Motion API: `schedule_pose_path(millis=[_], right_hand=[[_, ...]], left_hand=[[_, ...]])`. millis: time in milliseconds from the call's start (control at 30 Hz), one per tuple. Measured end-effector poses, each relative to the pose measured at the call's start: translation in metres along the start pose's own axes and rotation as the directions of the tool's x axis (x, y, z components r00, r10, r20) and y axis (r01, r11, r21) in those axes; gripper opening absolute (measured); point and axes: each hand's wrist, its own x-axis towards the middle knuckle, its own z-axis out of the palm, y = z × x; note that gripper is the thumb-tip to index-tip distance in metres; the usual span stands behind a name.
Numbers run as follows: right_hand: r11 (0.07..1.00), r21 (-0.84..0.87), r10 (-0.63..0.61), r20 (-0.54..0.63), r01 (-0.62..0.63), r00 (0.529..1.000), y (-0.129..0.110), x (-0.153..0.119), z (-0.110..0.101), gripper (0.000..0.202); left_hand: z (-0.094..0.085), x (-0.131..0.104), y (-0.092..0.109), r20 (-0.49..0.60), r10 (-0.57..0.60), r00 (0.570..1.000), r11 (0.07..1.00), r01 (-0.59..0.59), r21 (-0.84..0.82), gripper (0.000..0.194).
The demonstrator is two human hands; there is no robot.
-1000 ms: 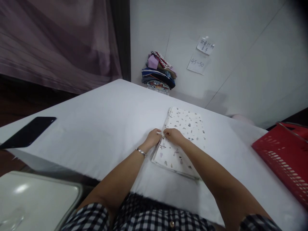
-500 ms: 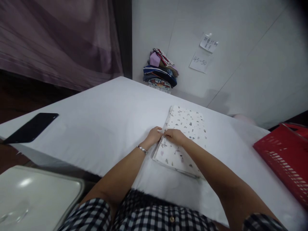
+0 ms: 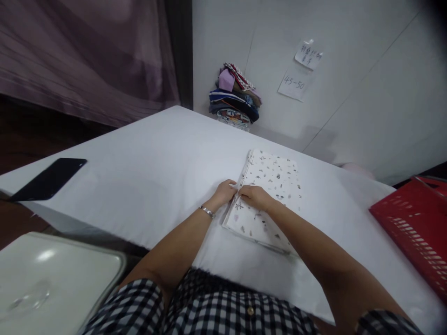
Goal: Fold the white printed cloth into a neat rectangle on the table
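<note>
A folded white cloth (image 3: 274,176) with small scattered dark and grey prints lies in several layers on the table. My left hand (image 3: 225,191), with a silver bracelet at the wrist, is at the cloth's left edge, its fingers closed on the edge layers. Right beside it, my right hand (image 3: 255,197) rests over the cloth with fingers curled in a pinch at that same edge. The fingertips of both hands nearly meet, and what lies between them is partly hidden. My right forearm covers the cloth's near right part.
A white-covered table (image 3: 146,163) holds a black flat tablet-like thing (image 3: 50,179) at its left end. A pile of folded clothes (image 3: 234,98) stands at the wall beyond the far edge. A red plastic basket (image 3: 412,223) is at right, a pale lid (image 3: 63,274) at lower left.
The view has shifted slightly, so most things sit a little higher in the picture. My left thumb has moved in closer to the cloth's edge; both hands stay at the same spot.
</note>
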Motion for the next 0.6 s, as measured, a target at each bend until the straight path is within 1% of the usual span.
schedule_pose_path(millis=[200,433,500,600], right_hand=[[0.999,0.043,0.003,-0.019,-0.002,1.000,-0.006,-0.004,0.000,0.029],[0.994,0.081,-0.074,-0.004,0.074,0.997,-0.019,-0.024,-0.002,0.031],[0.994,0.092,-0.063,-0.001,0.063,0.998,-0.021,-0.028,-0.001,0.031],[0.993,0.120,-0.010,-0.011,0.011,1.000,-0.025,-0.029,0.001,0.036]], left_hand=[[0.000,0.006,-0.004,0.021,0.003,1.000,1.000,-0.003,-0.010,0.041],[-0.001,0.002,-0.002,0.062,0.059,0.996,0.998,-0.057,-0.036,0.039],[-0.001,0.002,-0.003,0.070,0.076,0.995,0.997,-0.074,-0.035,0.037],[-0.001,0.002,-0.003,0.078,0.081,0.994,0.997,-0.079,-0.027,0.034]])
